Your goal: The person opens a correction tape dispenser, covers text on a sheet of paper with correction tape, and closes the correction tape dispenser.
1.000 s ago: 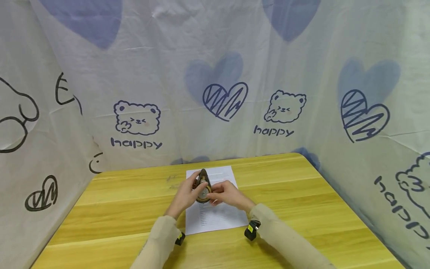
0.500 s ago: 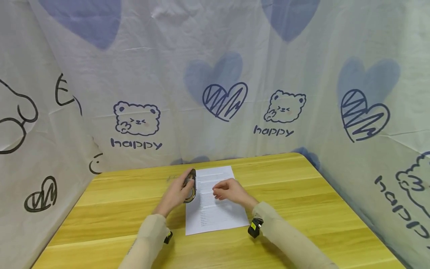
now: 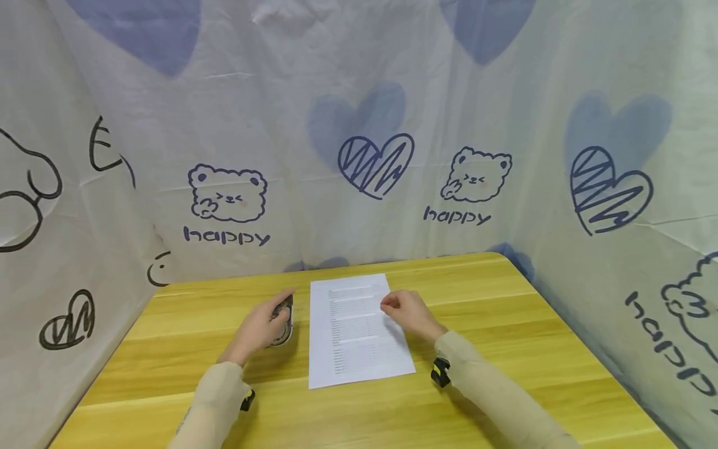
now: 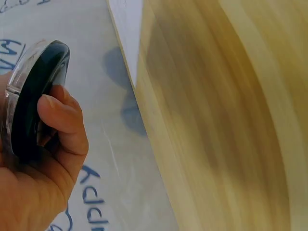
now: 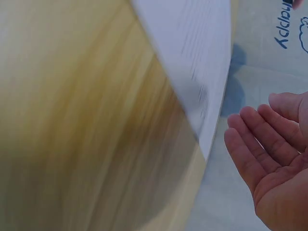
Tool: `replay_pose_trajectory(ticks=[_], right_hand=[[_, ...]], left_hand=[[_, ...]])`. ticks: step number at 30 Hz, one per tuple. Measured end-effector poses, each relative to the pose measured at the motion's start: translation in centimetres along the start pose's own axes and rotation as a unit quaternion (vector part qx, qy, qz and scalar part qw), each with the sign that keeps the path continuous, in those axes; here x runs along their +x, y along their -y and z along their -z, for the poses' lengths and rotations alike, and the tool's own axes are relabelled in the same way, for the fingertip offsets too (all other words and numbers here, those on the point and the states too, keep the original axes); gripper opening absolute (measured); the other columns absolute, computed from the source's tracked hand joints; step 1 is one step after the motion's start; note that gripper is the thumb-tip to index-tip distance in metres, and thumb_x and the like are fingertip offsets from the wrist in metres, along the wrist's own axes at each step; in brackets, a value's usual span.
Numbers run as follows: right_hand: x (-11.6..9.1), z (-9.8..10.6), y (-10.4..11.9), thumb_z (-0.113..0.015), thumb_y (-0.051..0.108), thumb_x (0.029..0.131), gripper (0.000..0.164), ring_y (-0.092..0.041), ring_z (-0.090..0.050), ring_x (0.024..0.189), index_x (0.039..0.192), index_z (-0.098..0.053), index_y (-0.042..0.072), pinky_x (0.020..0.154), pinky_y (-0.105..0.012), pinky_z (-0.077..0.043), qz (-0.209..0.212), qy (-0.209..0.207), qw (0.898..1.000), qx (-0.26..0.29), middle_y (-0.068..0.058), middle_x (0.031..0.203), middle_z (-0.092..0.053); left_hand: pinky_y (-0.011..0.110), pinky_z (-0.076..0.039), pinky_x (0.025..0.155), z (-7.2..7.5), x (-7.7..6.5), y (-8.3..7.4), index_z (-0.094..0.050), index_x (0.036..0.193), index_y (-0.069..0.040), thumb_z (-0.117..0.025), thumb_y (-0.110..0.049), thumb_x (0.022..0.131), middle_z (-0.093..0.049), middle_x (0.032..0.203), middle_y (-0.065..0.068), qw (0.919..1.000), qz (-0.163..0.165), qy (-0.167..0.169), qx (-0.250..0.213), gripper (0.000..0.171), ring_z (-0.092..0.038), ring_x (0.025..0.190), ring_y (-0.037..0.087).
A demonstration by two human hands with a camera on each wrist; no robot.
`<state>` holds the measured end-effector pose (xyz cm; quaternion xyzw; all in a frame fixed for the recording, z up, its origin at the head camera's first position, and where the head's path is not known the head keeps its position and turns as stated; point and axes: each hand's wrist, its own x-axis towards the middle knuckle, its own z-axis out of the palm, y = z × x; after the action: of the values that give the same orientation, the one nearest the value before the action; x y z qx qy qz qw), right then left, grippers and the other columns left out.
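Observation:
A teardrop-shaped correction tape [image 3: 286, 330] with a see-through case is in my left hand [image 3: 258, 328], over the table left of the paper. The left wrist view shows the thumb curled against the dark, clear-edged case of the correction tape [image 4: 34, 96]; the far fingers are mostly hidden behind it. My right hand [image 3: 414, 315] hovers by the right edge of a printed sheet of paper [image 3: 359, 349]. In the right wrist view that hand [image 5: 274, 163] holds nothing, its fingers loosely bent and the thumb apart from them.
The sheet lies flat on a yellow wood-grain table [image 3: 505, 349]. A white cloth curtain [image 3: 303, 206] with hearts and bear drawings surrounds the table's back and sides. Each wrist wears a small black device [image 3: 440, 372].
My left hand has carried the correction tape leftward off the paper. My right hand has let go of it and drawn back to the right, uncovering the printed lines.

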<state>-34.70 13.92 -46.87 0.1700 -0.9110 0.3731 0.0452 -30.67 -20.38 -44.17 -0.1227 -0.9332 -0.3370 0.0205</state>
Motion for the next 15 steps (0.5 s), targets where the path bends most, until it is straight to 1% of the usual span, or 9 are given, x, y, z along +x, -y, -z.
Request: replay_pose_trajectory(ticks=[1, 3, 4, 5, 7, 8, 10, 12, 15], right_hand=[[0.0, 0.2, -0.2, -0.066, 0.015, 0.094, 0.018, -0.016, -0.068, 0.087, 0.103, -0.074, 0.002, 0.079, -0.033, -0.057, -0.002, -0.002, 1.0, -0.009, -0.005, 0.095, -0.074], [0.0, 0.5, -0.7, -0.066, 0.015, 0.094, 0.016, -0.016, -0.068, 0.087, 0.101, -0.075, 0.004, 0.079, -0.034, -0.057, -0.006, -0.01, 1.0, -0.022, -0.003, 0.093, -0.074], [0.0, 0.6, -1.0, -0.066, 0.015, 0.094, 0.015, -0.015, -0.068, 0.086, 0.101, -0.075, 0.005, 0.079, -0.034, -0.057, -0.008, -0.015, 0.999, -0.027, -0.002, 0.093, -0.074], [0.0, 0.8, -1.3, -0.066, 0.015, 0.094, 0.014, -0.015, -0.067, 0.086, 0.099, -0.075, 0.006, 0.079, -0.034, -0.057, -0.01, -0.02, 0.999, -0.029, -0.002, 0.092, -0.074], [-0.2, 1.0, -1.7, -0.066, 0.016, 0.094, 0.013, -0.014, -0.067, 0.086, 0.098, -0.075, 0.007, 0.079, -0.034, -0.057, -0.018, -0.024, 0.999, -0.031, -0.002, 0.092, -0.074], [-0.3, 1.2, -1.9, -0.067, 0.016, 0.094, 0.013, -0.014, -0.067, 0.086, 0.098, -0.075, 0.007, 0.079, -0.034, -0.057, -0.022, -0.025, 0.999, -0.033, -0.001, 0.092, -0.074], [-0.4, 1.4, -2.2, -0.066, 0.017, 0.094, 0.014, -0.015, -0.067, 0.087, 0.099, -0.075, 0.007, 0.08, -0.035, -0.057, -0.025, -0.023, 0.999, -0.036, -0.002, 0.094, -0.074], [-0.6, 1.6, -2.5, -0.066, 0.016, 0.094, 0.016, -0.018, -0.068, 0.091, 0.102, -0.075, 0.006, 0.081, -0.037, -0.057, -0.028, -0.023, 0.999, -0.04, -0.004, 0.097, -0.074], [-0.8, 2.0, -3.0, -0.065, 0.016, 0.094, 0.02, -0.023, -0.068, 0.098, 0.107, -0.074, 0.004, 0.086, -0.04, -0.056, -0.026, -0.03, 0.998, -0.048, -0.007, 0.103, -0.075]], left_hand=[[0.034, -0.044, 0.05, 0.3, -0.1, 0.4, -0.038, 0.151, -0.03, -0.044, -0.028, 0.105, -0.064, 0.092, 0.018, 1.0, 0.007, 0.004, 0.003, 0.047, -0.04, 0.046, 0.019], [0.035, -0.047, 0.054, 0.8, -0.4, 1.1, -0.04, 0.15, -0.031, -0.046, -0.033, 0.104, -0.064, 0.092, 0.018, 0.9996, 0.013, 0.001, 0.025, 0.046, -0.051, 0.053, 0.02], [0.037, -0.048, 0.058, 1.1, -0.6, 1.5, -0.041, 0.15, -0.029, -0.048, -0.036, 0.103, -0.066, 0.1, 0.019, 0.9992, 0.016, -0.002, 0.037, 0.047, -0.058, 0.062, 0.022], [0.038, -0.049, 0.062, 1.4, -0.8, 1.8, -0.042, 0.149, -0.027, -0.05, -0.04, 0.102, -0.067, 0.109, 0.021, 0.9986, 0.018, -0.005, 0.049, 0.05, -0.062, 0.072, 0.025], [0.04, -0.049, 0.067, 1.9, -1.2, 2.4, -0.043, 0.149, -0.021, -0.055, -0.044, 0.099, -0.063, 0.124, 0.022, 0.9974, 0.028, -0.002, 0.066, 0.056, -0.064, 0.088, 0.029], [0.039, -0.049, 0.069, 2.2, -1.4, 2.7, -0.044, 0.148, -0.019, -0.058, -0.045, 0.097, -0.06, 0.13, 0.023, 0.9967, 0.034, -0.001, 0.075, 0.06, -0.064, 0.095, 0.028], [0.038, -0.05, 0.067, 2.7, -1.9, 3.4, -0.043, 0.149, -0.016, -0.06, -0.045, 0.095, -0.059, 0.13, 0.025, 0.9954, 0.051, 0.008, 0.081, 0.063, -0.064, 0.094, 0.029], [0.038, -0.05, 0.065, 3.1, -2.3, 3.9, -0.042, 0.149, -0.015, -0.061, -0.042, 0.096, -0.06, 0.127, 0.027, 0.9943, 0.061, 0.013, 0.086, 0.063, -0.064, 0.092, 0.03], [0.044, -0.054, 0.072, 3.7, -2.7, 4.6, -0.042, 0.148, -0.012, -0.061, -0.038, 0.096, -0.057, 0.131, 0.03, 0.9924, 0.064, 0.01, 0.104, 0.062, -0.064, 0.103, 0.038]])
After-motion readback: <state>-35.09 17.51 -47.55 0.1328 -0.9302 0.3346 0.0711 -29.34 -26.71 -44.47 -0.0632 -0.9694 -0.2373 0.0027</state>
